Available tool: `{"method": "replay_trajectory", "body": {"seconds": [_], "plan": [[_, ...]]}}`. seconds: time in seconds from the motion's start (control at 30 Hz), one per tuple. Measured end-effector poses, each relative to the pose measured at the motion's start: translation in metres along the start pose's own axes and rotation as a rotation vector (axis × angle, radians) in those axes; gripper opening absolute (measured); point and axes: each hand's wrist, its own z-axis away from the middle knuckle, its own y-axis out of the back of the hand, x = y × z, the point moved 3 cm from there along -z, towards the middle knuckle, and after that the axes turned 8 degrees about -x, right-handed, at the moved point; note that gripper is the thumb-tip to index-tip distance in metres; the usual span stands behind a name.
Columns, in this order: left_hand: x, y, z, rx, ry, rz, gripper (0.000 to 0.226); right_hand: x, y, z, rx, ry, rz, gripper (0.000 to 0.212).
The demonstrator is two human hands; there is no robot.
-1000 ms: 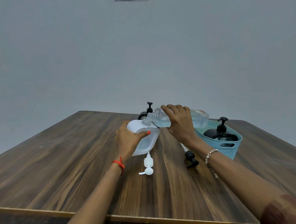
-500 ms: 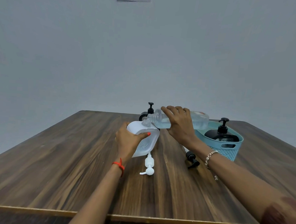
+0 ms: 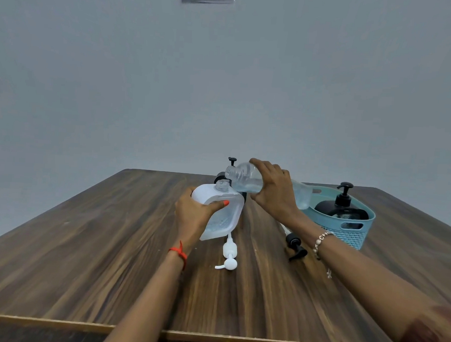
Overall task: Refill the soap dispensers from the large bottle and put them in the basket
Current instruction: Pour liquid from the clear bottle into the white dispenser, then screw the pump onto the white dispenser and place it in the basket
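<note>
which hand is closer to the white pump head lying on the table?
Left. The left hand grips the white dispenser just above the white pump head; the right hand is farther right.

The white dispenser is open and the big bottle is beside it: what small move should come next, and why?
Probably tip the bottle mouth down over the white dispenser neck. The right hand holds the bottle almost level, mouth just above the open neck, and no liquid is seen flowing. The left hand holds the dispenser tilted.
</note>
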Motion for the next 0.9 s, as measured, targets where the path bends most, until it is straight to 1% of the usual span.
{"method": "replay_trajectory", "body": {"seconds": [0.1,0.17,0.27,0.4,0.47,0.67,0.77,0.9], "plan": [[-0.002,0.002,-0.002,-0.019,0.017,0.035,0.056,0.005,0.004,-0.003,-0.044,-0.163,-0.323,0.064],[-0.005,0.003,-0.004,-0.03,0.03,0.053,0.056,0.013,0.008,-0.005,-0.064,-0.287,-0.526,0.068],[-0.009,0.005,-0.007,-0.038,0.054,0.076,0.056,0.026,0.005,0.0,-0.122,-0.445,-0.707,0.073],[-0.011,0.006,-0.006,-0.037,0.065,0.077,0.055,0.038,-0.007,0.013,-0.165,-0.586,-0.969,0.065],[-0.011,0.007,-0.006,-0.041,0.062,0.085,0.054,0.042,-0.015,0.018,-0.204,-0.613,-1.067,0.067],[-0.013,0.01,-0.009,-0.055,0.06,0.12,0.05,0.053,-0.03,0.027,-0.229,-0.657,-1.263,0.087],[-0.014,0.013,-0.011,-0.058,0.063,0.117,0.049,0.054,-0.031,0.026,-0.282,-0.618,-1.284,0.09],[-0.016,0.016,-0.014,-0.05,0.088,0.148,0.048,0.056,-0.022,0.022,-0.336,-0.546,-1.212,0.105]]}}
